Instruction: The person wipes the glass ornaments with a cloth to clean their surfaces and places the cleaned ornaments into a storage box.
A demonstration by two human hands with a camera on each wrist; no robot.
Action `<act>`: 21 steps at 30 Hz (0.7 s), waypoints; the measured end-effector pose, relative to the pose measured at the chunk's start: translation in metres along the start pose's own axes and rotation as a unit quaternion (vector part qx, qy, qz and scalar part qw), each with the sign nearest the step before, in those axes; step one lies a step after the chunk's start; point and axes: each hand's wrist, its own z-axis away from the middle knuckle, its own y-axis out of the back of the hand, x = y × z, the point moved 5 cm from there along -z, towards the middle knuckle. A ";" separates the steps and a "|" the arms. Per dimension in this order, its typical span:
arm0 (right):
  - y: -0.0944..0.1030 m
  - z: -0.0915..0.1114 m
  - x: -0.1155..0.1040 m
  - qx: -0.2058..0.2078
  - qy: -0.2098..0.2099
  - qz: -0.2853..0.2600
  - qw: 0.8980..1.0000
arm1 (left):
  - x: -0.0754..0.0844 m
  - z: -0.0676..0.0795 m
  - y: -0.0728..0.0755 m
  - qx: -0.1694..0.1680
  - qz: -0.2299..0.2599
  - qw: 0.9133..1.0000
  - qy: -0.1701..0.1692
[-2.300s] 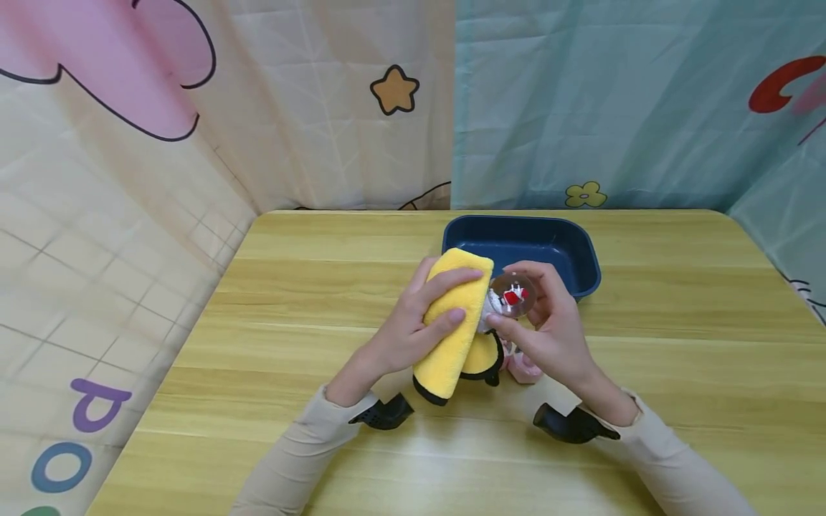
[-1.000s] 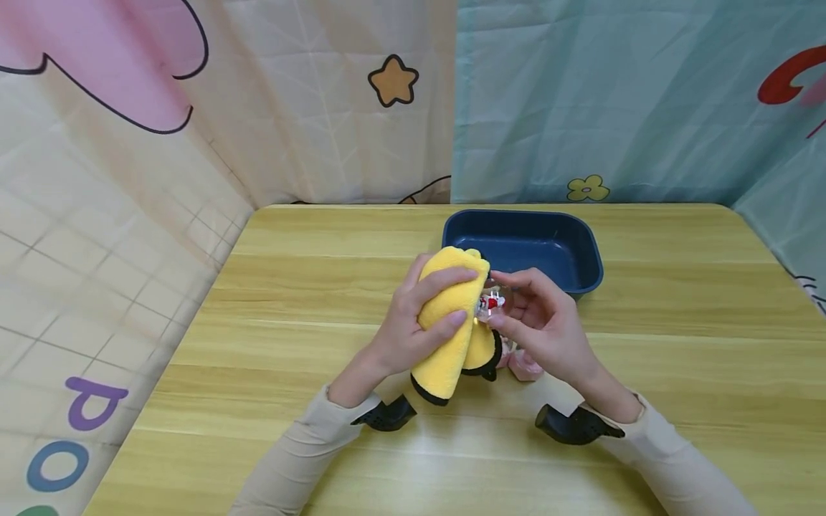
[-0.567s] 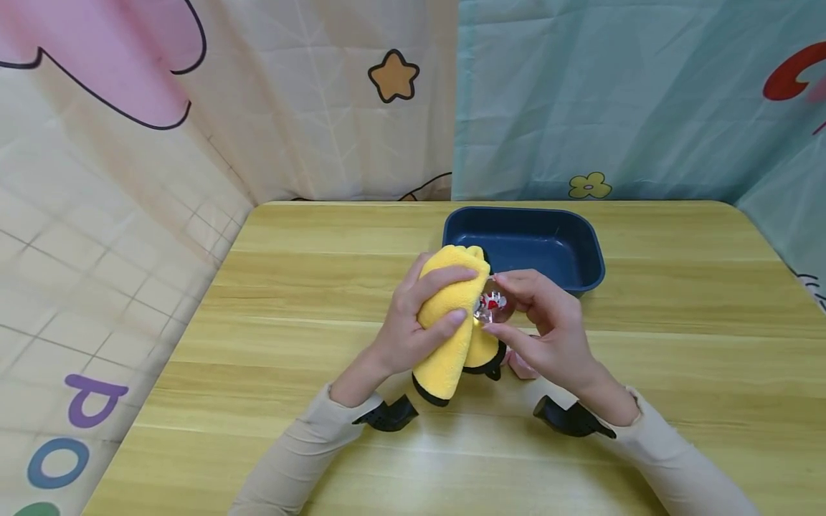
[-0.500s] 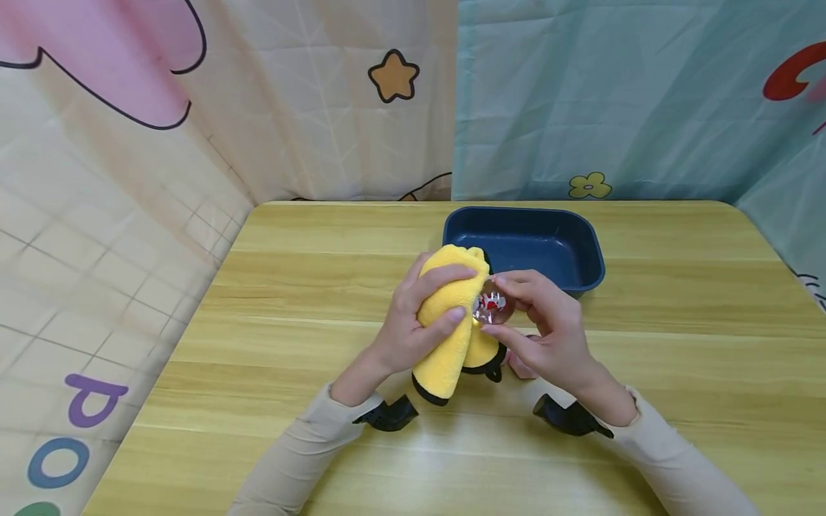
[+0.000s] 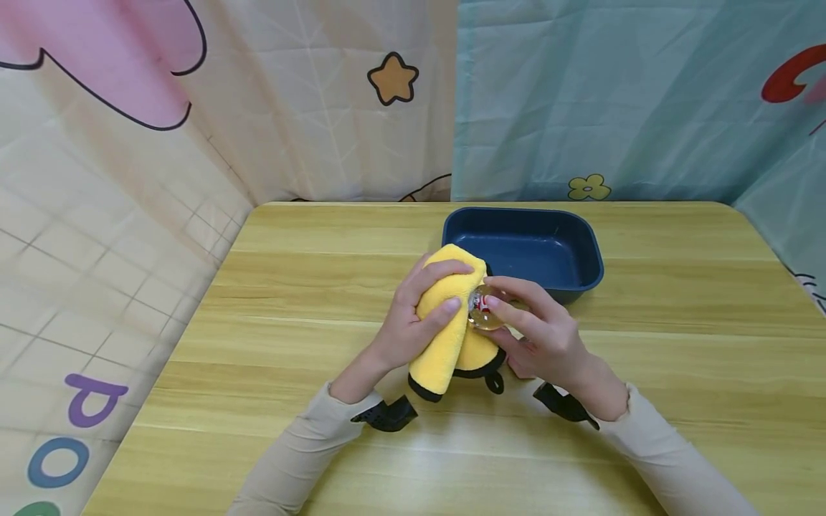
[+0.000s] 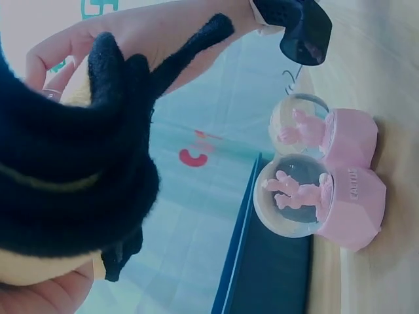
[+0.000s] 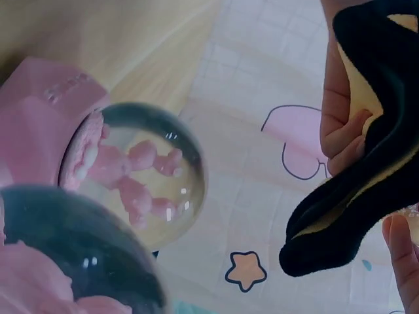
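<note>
In the head view my left hand (image 5: 416, 312) grips a yellow towel (image 5: 439, 358) with black edging, folded about the base of a small snow globe (image 5: 480, 319). The clear ball, with a red and white figure inside, pokes out of the towel's right side. My right hand (image 5: 551, 337) holds this ball between thumb and fingers. Its base is hidden in the cloth. Below the hands, two pink-based snow globes with pink cactus figures stand side by side on the table; the left wrist view shows the nearer pink globe (image 6: 353, 206) and the other pink globe (image 6: 350, 137).
A dark blue rectangular basin (image 5: 584, 287) stands on the wooden table (image 5: 310, 287) just beyond the hands. Printed curtains (image 5: 310, 107) hang behind the table and along its sides. Black wrist mounts (image 5: 387, 414) stick out from both sleeves.
The right hand has turned over the ball and its fingers have shifted round it. The globe has turned and moved left, deeper into the towel. The right hand now covers the pink globes in the head view.
</note>
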 end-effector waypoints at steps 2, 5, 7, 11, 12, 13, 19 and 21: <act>-0.001 0.000 0.000 0.002 0.004 0.003 1.000 | -0.001 0.000 0.000 -0.002 0.002 1.000 0.004; -0.001 0.001 0.001 0.007 0.004 0.003 1.000 | -0.001 0.000 0.000 -0.001 0.003 1.000 0.003; -0.001 0.002 0.002 0.010 0.002 0.000 1.000 | -0.001 0.000 0.001 0.000 0.005 1.000 0.001; -0.002 0.003 0.003 0.016 -0.003 -0.020 1.000 | 0.000 0.002 0.001 0.002 0.004 1.000 0.000; -0.002 0.003 0.004 0.015 -0.006 -0.026 1.000 | 0.000 0.002 0.001 0.002 0.003 1.000 -0.001; -0.002 0.004 0.004 0.016 -0.009 -0.030 0.999 | 0.001 0.002 0.001 0.002 0.003 1.000 -0.001; -0.002 0.003 0.003 -0.002 -0.033 -0.040 0.999 | 0.002 0.004 0.002 0.002 -0.001 1.000 -0.005; -0.002 0.002 0.003 -0.004 -0.040 -0.048 0.998 | 0.002 0.005 0.002 0.004 -0.003 1.000 -0.006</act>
